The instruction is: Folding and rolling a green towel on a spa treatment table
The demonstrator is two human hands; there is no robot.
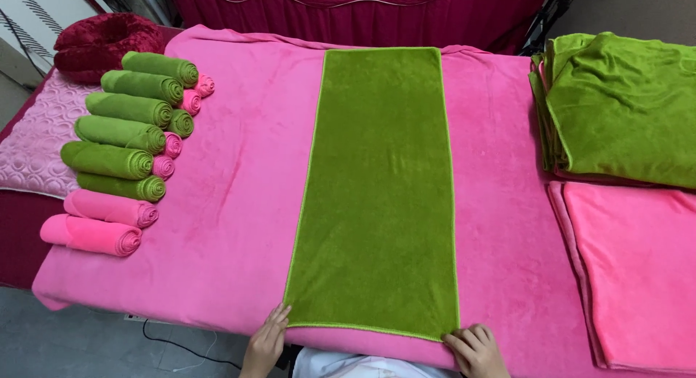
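Note:
A long green towel [377,189] lies flat lengthwise on a pink blanket-covered table [239,204], its near edge toward me. My left hand [265,343] rests at the towel's near left corner, fingers touching the edge. My right hand [475,351] sits at the near right corner, fingers curled on the hem. Neither hand has lifted the cloth.
Several rolled green towels [119,135] and rolled pink towels [98,222] are lined up at the left. A stack of folded green towels [623,106] and folded pink towels [638,269] lies at the right. A dark red cushion [101,41] sits far left.

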